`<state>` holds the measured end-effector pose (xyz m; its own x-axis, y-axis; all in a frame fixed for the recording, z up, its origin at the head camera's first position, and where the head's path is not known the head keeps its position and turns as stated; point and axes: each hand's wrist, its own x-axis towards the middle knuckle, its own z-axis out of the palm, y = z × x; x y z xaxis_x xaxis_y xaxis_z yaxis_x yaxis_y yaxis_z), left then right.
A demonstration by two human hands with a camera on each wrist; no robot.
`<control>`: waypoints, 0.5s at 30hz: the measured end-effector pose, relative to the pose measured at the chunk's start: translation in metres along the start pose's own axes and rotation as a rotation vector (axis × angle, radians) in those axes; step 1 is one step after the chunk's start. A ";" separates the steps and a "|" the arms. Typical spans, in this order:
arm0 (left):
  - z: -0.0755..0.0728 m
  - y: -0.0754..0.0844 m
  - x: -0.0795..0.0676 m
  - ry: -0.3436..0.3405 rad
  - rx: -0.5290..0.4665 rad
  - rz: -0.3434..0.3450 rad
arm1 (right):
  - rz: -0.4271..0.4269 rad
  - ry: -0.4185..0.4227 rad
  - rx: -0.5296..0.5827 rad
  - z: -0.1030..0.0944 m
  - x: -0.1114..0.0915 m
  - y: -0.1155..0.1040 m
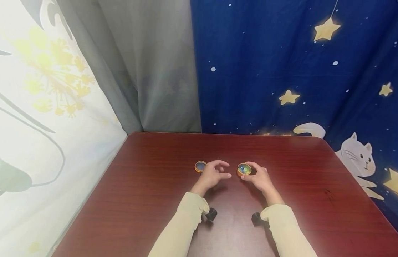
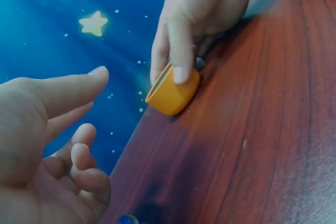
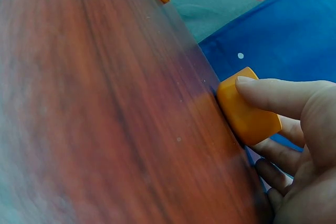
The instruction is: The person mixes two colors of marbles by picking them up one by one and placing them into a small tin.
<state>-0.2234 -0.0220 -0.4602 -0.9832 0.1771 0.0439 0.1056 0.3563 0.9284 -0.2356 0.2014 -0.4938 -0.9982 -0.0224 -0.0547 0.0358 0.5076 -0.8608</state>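
Observation:
My right hand (image 1: 260,177) grips a small round orange container (image 3: 249,111) by its sides, thumb on the near wall. It stands tilted, low over the table, and blue, green and yellow glassy pieces show inside its mouth in the head view. To the left of it, my left hand (image 1: 212,174) holds nothing, its thumb and fingers loosely spread apart. Just beyond that hand lies a second round orange piece (image 1: 200,166) with a dark inside, partly covered by the hand. A blue glassy ball (image 2: 127,219) peeks in at the bottom of the left wrist view.
Both hands work over a reddish-brown wooden table (image 1: 167,153). Behind it hang a grey curtain (image 1: 167,71) and a blue curtain (image 1: 250,71) with stars and a white cat. A pale printed curtain (image 1: 57,142) runs along the left side.

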 end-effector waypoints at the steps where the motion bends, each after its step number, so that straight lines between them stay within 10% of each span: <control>1: -0.001 0.000 0.000 0.009 0.012 0.004 | 0.000 0.001 -0.001 0.000 0.000 0.000; 15: -0.023 -0.004 -0.007 0.107 0.194 -0.053 | -0.008 0.013 -0.005 0.000 -0.001 0.001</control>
<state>-0.2198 -0.0455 -0.4562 -0.9973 0.0584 0.0452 0.0695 0.5341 0.8425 -0.2345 0.2017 -0.4943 -0.9990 -0.0153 -0.0412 0.0276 0.5114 -0.8589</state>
